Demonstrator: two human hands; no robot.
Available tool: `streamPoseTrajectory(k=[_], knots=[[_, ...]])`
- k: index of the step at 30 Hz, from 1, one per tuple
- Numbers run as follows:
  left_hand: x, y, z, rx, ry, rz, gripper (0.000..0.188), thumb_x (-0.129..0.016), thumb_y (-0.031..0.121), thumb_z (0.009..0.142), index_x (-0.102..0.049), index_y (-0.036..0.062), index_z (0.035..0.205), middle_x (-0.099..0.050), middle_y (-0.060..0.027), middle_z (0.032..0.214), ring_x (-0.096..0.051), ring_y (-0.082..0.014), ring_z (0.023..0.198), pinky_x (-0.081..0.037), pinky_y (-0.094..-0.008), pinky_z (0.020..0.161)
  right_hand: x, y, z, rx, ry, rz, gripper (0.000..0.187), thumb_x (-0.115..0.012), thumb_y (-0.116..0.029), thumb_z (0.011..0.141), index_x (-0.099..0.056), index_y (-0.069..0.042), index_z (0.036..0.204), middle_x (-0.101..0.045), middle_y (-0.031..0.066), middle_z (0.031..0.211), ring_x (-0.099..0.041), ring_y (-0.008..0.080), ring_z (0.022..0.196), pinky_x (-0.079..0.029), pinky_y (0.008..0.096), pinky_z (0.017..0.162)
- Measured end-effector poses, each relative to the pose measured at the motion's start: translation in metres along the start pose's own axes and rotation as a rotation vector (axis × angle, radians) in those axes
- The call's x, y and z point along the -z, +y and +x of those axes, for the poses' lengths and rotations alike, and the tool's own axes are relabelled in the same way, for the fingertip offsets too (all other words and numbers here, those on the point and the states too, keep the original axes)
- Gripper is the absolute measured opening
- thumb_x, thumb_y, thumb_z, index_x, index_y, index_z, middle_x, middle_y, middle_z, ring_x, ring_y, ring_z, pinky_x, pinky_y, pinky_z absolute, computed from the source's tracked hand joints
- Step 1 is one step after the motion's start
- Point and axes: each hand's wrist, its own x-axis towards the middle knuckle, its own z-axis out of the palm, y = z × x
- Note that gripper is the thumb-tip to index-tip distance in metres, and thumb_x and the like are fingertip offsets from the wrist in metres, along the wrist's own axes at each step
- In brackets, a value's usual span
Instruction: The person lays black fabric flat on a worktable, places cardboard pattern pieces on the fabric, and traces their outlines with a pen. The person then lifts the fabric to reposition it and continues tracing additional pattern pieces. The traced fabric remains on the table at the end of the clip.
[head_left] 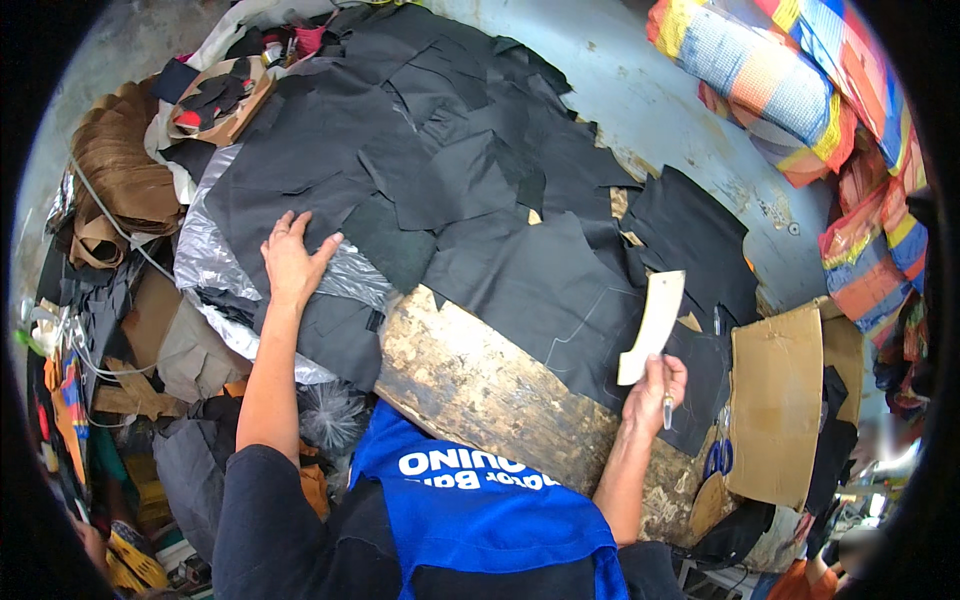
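My left hand lies with fingers spread on a large sheet of black leather, beside clear plastic film. My right hand grips a curved cream-coloured pattern template by its lower end, above the right part of the leather. A slim pen-like tool with a silvery tip also sticks out of that hand, pointing down. Below and left of the template, a black leather piece carries thin pale traced outlines.
Overlapping black leather pieces cover most of the worn wooden table. Blue-handled scissors lie at the right edge near a cardboard box. A scrap tray and rolled brown material sit far left; striped woven sacks stand far right.
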Motion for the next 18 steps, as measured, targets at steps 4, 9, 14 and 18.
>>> streamPoseTrajectory(k=[4,9,14,18], knots=[[0.007,0.005,-0.002,-0.020,-0.009,0.044,0.062,-0.070,0.043,0.075,-0.059,0.0010,0.118,-0.049,-0.0252,0.129,-0.048,-0.0362,0.119,-0.034,-0.0435,0.101,-0.024,0.024,-0.024,0.079,-0.259,-0.854,0.019,-0.073,0.001,0.071,-0.055,-0.001,0.077,-0.051,-0.0013,0.058,-0.043,0.0068,0.052,-0.037,0.0221,0.049],[0.022,0.004,0.009,-0.043,-0.192,0.065,0.068,-0.072,0.048,0.071,-0.059,-0.0007,0.117,-0.048,-0.0255,0.130,-0.050,-0.0368,0.117,-0.039,-0.0452,0.097,-0.028,0.021,-0.038,0.169,-0.326,-1.032,0.021,-0.074,-0.008,0.071,-0.054,-0.001,0.072,-0.046,0.0031,0.051,-0.041,0.0089,0.046,-0.035,0.0258,0.045],[0.034,-0.031,0.036,0.475,0.120,0.213,0.089,-0.075,0.057,0.064,-0.047,0.0038,0.130,-0.051,-0.0227,0.128,-0.051,-0.0351,0.116,-0.039,-0.0523,0.094,-0.030,0.023,-0.044,0.386,-0.312,-0.992,0.019,-0.072,-0.006,0.072,-0.054,-0.002,0.072,-0.044,-0.0008,0.052,-0.039,0.0056,0.048,-0.033,0.0230,0.045],[0.038,-0.063,0.045,0.688,0.116,0.122,0.098,-0.080,0.051,0.059,-0.038,0.0055,0.136,-0.052,-0.0220,0.126,-0.050,-0.0365,0.117,-0.039,-0.0537,0.093,-0.027,0.023,-0.044,0.362,-0.314,-1.051,0.018,-0.073,-0.009,0.072,-0.056,-0.002,0.072,-0.056,0.0091,0.062,-0.051,0.0185,0.048,-0.040,0.0301,0.047]])
